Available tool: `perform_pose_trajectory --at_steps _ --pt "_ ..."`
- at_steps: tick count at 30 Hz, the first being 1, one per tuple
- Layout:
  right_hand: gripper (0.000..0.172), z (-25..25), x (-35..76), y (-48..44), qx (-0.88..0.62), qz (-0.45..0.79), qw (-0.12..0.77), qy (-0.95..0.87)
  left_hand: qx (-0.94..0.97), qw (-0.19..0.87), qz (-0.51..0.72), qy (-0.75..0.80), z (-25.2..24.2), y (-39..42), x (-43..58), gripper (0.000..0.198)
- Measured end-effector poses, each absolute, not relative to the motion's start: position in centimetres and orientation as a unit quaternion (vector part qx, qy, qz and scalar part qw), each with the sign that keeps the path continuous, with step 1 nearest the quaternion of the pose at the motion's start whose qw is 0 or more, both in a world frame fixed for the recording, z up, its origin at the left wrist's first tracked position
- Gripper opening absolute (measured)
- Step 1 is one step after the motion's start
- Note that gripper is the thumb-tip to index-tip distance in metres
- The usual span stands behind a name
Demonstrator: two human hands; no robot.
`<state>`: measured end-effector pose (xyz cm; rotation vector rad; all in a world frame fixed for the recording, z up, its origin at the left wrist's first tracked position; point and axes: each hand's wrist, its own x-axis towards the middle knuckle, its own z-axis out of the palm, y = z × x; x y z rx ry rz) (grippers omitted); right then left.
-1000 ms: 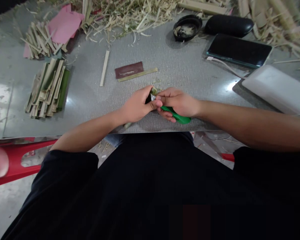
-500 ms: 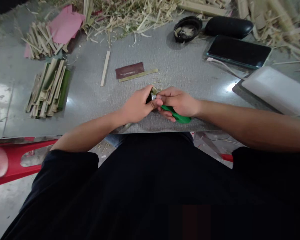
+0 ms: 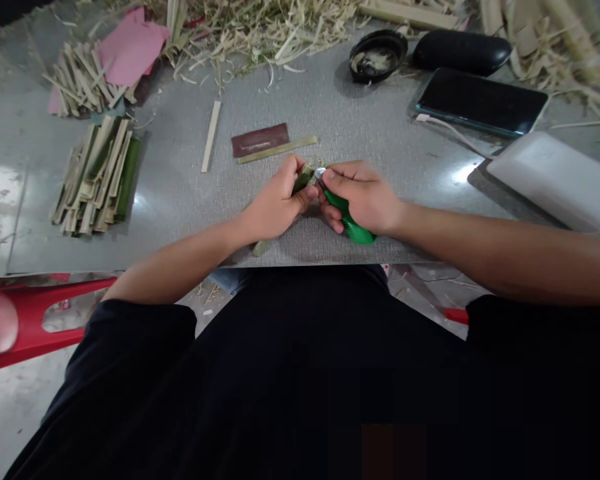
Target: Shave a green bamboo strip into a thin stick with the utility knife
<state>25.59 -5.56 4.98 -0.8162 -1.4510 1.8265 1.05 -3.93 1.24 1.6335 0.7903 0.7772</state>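
Hands meet close together over the grey mat near the front edge of the bench. The left hand is closed around a bamboo strip, which runs slantwise through the fist: its pale lower end pokes out toward the bench edge and its greenish upper end shows between thumb and fingers. The right hand is clamped on a green-handled knife, with the handle's butt sticking out below the palm and the short metal blade pointing toward the upper end of the strip, just beside the left thumb; whether the blade touches the strip cannot be told. Beyond the hands lie a brown rectangular piece with a thin strip along its near side, and a single pale stick further left. A neat stack of cut strips sits at the left, with a looser bundle behind it, partly under a pink sheet. Shavings are heaped along the far edge. To the right stand a black bowl, a black case, a dark phone with a white cable, and a white box.
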Motion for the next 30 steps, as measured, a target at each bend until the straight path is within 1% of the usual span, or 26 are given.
perform_pose_trajectory --at_steps 2,5,8,12,16,19,24,27,30 --pt "0.064 4.8 26.2 -4.7 -0.286 0.706 0.302 -0.574 0.65 0.619 0.294 0.328 2.0 -4.2 1.1 0.07" --pt "0.062 4.0 26.9 -3.3 -0.249 0.736 0.216 -0.591 0.609 0.664 0.273 0.336 3.2 -4.5 1.0 0.065" --pt "0.059 3.4 27.1 -2.2 -0.237 0.754 0.19 -0.583 0.583 0.694 0.271 0.326 4.2 -4.7 1.0 0.063" --pt "0.051 4.1 27.3 -2.1 -0.198 0.774 0.17 -0.577 0.583 0.709 0.251 0.306 4.9 -4.8 1.1 0.066" --pt "0.05 5.2 27.1 -2.6 -0.181 0.785 0.149 -0.573 0.609 0.688 0.242 0.31 4.8 -4.9 1.2 0.079" --pt "0.052 5.3 26.6 -3.1 -0.178 0.791 0.149 -0.566 0.641 0.649 0.26 0.317 4.4 -4.9 1.2 0.088" --pt "0.049 5.3 26.0 -3.9 -0.211 0.783 0.173 -0.559 0.69 0.575 0.303 0.32 3.6 -4.5 1.4 0.094" --pt "0.052 5.5 25.9 -4.3 -0.232 0.778 0.19 -0.552 0.705 0.545 0.316 0.325 3.4 -4.2 1.5 0.096" --pt "0.056 5.6 25.8 -4.5 -0.22 0.785 0.184 -0.549 0.717 0.532 0.313 0.322 3.6 -4.3 1.5 0.097"
